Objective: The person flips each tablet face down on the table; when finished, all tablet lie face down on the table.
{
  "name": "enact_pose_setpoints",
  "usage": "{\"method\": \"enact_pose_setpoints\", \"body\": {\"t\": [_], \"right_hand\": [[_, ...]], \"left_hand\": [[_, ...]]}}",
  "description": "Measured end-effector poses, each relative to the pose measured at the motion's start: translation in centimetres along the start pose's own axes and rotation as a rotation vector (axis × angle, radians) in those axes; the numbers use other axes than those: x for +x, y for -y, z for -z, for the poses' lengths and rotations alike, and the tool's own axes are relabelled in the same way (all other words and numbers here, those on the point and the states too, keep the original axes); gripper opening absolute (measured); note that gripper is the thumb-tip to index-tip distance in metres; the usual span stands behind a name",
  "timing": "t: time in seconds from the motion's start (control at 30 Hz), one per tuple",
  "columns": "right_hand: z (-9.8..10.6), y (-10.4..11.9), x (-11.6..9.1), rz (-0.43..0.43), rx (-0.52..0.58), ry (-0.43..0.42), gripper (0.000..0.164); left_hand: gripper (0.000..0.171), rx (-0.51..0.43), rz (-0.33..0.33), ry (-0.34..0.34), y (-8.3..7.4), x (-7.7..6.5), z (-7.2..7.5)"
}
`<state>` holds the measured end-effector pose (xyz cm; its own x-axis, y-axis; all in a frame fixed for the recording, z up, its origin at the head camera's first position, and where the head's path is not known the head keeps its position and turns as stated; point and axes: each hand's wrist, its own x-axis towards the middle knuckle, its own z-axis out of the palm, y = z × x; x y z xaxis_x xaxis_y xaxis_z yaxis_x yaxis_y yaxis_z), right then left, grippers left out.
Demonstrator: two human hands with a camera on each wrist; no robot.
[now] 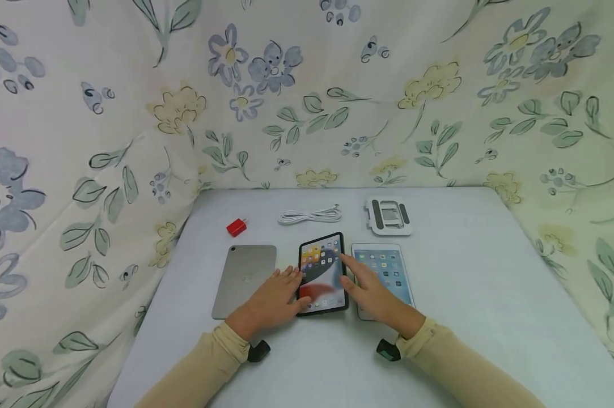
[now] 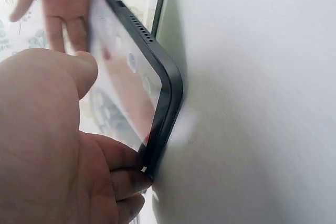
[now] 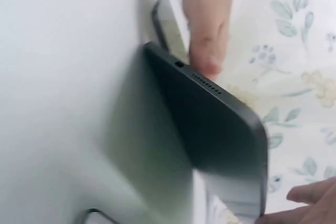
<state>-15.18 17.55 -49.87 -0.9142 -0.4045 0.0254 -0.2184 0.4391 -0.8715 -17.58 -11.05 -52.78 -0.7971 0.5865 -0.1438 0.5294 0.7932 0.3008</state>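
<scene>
A dark-edged tablet [image 1: 321, 277] with a lit home screen tilts between my hands, its right side raised off the table. My left hand [image 1: 275, 297] lies along its lower left edge. The left wrist view shows those fingertips right at the edge, with the thumb held over the screen. At the raised right edge, the extended fingertips of my right hand [image 1: 375, 292] touch the tablet. Its dark back [image 3: 210, 135] shows in the right wrist view. Under my right hand, a white-framed tablet [image 1: 385, 269] lies screen up. A grey tablet [image 1: 240, 277] lies back up beside my left hand.
Along the back of the white table [image 1: 490, 317] lie a red charger plug [image 1: 237, 227], a coiled white cable [image 1: 309, 216] and a folded white-and-grey stand [image 1: 388, 216]. A floral cloth [image 1: 307, 136] hangs behind and at both sides.
</scene>
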Motion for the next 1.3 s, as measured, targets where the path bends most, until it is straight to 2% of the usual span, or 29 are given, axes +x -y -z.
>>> {"method": "enact_pose_setpoints", "body": {"t": [0.2,0.3,0.4,0.5,0.6,0.7,0.8,0.93,1.0,1.1,1.3], "right_hand": [[0.6,2.5,-0.5,0.139,0.048,0.037,0.067],[0.4,3.4,-0.3,0.188,0.036,0.057,0.069],[-0.9,3.9,0.8,0.232,0.015,0.093,0.069],[-2.2,4.1,1.6,0.237,-0.008,0.121,0.067],[-3.2,4.6,2.1,0.218,-0.018,0.156,0.067],[-4.2,4.7,2.6,0.2,-0.023,0.198,0.067],[-5.1,4.3,3.2,0.133,-0.059,0.237,0.066],[-5.4,2.1,3.1,0.016,-0.209,0.251,0.064],[-5.6,1.1,2.9,-0.015,-0.279,0.258,0.065],[-5.6,0.2,2.6,-0.027,-0.315,0.25,0.066],[-5.1,0.2,2.2,-0.037,-0.356,0.224,0.065]], "left_hand": [[0.076,-0.158,-0.119,-0.046,-0.9,0.7,0.4],[0.068,-0.255,-0.19,-0.108,-1.3,0.9,1.0],[0.065,-0.344,-0.241,-0.192,-0.9,-0.2,2.1],[0.073,-0.406,-0.282,-0.247,-0.7,-1.3,3.3],[0.077,-0.457,-0.275,-0.267,0.0,-2.6,3.8],[0.074,-0.502,-0.245,-0.287,1.0,-3.9,3.8],[0.07,-0.502,-0.207,-0.296,2.1,-5.4,3.8],[0.067,-0.468,-0.19,-0.276,2.9,-5.7,3.7],[0.066,-0.455,-0.179,-0.269,3.2,-5.9,3.7],[0.065,-0.436,-0.163,-0.263,3.5,-6.0,3.7],[0.065,-0.385,-0.098,-0.222,4.1,-5.9,3.0]]}}
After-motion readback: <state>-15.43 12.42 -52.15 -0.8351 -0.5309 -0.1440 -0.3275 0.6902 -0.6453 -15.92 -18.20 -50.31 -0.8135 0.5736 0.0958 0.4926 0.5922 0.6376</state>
